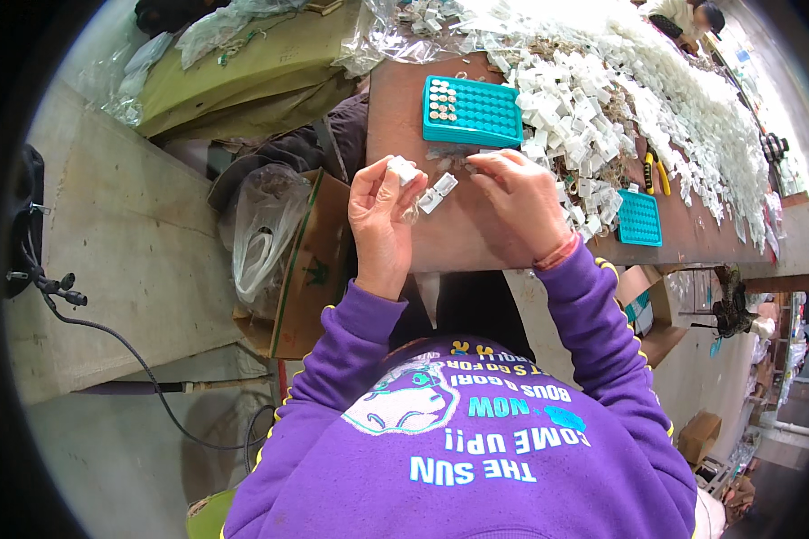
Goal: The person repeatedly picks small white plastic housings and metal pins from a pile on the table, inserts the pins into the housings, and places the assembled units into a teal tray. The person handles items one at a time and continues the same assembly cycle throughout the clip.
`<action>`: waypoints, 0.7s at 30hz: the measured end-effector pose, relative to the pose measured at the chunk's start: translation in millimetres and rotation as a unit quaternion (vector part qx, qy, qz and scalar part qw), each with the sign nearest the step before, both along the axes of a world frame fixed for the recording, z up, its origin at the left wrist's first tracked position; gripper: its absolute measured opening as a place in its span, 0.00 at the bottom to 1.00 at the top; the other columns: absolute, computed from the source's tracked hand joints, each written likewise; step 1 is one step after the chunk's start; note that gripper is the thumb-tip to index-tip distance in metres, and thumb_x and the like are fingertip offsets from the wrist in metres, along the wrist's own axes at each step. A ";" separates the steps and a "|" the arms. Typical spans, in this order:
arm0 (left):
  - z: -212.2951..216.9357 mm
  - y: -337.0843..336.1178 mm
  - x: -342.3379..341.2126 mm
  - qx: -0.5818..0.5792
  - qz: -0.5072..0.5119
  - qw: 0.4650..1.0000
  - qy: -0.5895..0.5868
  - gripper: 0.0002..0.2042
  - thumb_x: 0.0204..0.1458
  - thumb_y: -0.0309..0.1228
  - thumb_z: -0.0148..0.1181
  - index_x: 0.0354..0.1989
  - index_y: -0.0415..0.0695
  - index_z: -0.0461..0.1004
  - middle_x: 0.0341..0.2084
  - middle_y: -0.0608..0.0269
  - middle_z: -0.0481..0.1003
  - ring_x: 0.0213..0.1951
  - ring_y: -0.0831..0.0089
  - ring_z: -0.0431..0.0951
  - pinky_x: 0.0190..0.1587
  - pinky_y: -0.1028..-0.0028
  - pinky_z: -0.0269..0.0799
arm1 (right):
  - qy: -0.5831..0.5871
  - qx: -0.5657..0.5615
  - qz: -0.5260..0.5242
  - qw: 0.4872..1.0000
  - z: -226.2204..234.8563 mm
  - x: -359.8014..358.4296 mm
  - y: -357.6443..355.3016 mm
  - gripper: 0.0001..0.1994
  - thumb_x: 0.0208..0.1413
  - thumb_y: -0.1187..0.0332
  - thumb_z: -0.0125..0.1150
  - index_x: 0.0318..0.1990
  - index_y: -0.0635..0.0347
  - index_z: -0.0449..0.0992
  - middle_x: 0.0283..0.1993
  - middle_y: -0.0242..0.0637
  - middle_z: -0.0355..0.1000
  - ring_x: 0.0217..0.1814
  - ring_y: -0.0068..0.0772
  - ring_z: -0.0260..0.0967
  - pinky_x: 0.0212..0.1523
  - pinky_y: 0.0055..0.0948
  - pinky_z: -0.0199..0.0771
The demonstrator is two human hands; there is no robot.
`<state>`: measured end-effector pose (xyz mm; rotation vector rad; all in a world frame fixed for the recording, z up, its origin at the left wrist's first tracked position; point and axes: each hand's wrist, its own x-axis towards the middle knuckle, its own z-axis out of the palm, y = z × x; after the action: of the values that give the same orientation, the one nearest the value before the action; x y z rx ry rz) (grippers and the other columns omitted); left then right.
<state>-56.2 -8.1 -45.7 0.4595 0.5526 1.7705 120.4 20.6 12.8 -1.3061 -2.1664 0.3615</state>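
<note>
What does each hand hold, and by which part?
The left hand pinches a small white plastic piece by its lower end. The right hand shows no clear hold.

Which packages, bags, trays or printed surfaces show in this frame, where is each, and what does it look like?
Teal tray: table, beyond the hands; rectangular, holes partly filled.
Smaller teal tray: table's right, beside yellow-handled pliers.
Cardboard box: floor, left of the table; brown, green edging.
Clear plastic bag: against that box; crumpled.
Purple sweatshirt: bottom centre; printed graphic and lettering.
</note>
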 end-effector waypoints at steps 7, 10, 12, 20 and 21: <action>-3.5 0.9 -1.5 0.038 -0.029 0.998 -0.037 0.10 0.58 0.28 0.56 0.47 0.41 0.71 0.41 0.57 0.75 0.44 0.65 0.76 0.51 0.64 0.72 | -0.032 0.129 0.118 0.984 -19.8 -23.6 -12.9 0.12 0.48 0.73 0.60 0.43 0.58 0.75 0.41 0.37 0.72 0.42 0.42 0.70 0.43 0.34 0.74; -4.0 -0.8 -4.5 0.013 -0.065 0.996 -0.060 0.11 0.58 0.29 0.57 0.47 0.42 0.71 0.41 0.56 0.74 0.45 0.64 0.76 0.51 0.64 0.72 | -0.031 0.127 0.099 0.987 -25.5 -26.1 -28.4 0.12 0.47 0.75 0.60 0.42 0.58 0.76 0.41 0.37 0.72 0.43 0.38 0.72 0.44 0.31 0.75; -4.0 -1.0 -3.7 0.025 -0.057 0.997 -0.035 0.11 0.58 0.30 0.57 0.48 0.43 0.71 0.42 0.56 0.74 0.45 0.63 0.76 0.52 0.63 0.71 | 0.004 0.132 0.072 0.989 -26.4 -24.3 -34.4 0.12 0.48 0.74 0.60 0.42 0.58 0.76 0.41 0.38 0.73 0.42 0.39 0.73 0.43 0.31 0.76; 0.7 3.3 27.3 0.025 -0.124 0.987 -0.103 0.12 0.58 0.29 0.56 0.50 0.43 0.70 0.43 0.54 0.74 0.47 0.60 0.75 0.53 0.62 0.71 | -0.106 0.105 -0.011 0.989 -24.4 3.2 12.4 0.05 0.51 0.71 0.58 0.35 0.59 0.77 0.34 0.39 0.72 0.37 0.41 0.73 0.37 0.35 0.75; 0.3 4.1 28.7 0.014 -0.108 0.990 -0.084 0.12 0.58 0.29 0.56 0.50 0.43 0.70 0.43 0.53 0.74 0.47 0.60 0.75 0.52 0.62 0.71 | -0.142 0.100 0.003 0.985 -25.6 4.2 17.6 0.05 0.51 0.71 0.57 0.34 0.60 0.77 0.33 0.39 0.72 0.37 0.41 0.72 0.37 0.34 0.75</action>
<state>-27.4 -4.0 -45.4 0.3707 0.3454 1.5928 124.6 38.2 -12.8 -1.3003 -2.3689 -0.0451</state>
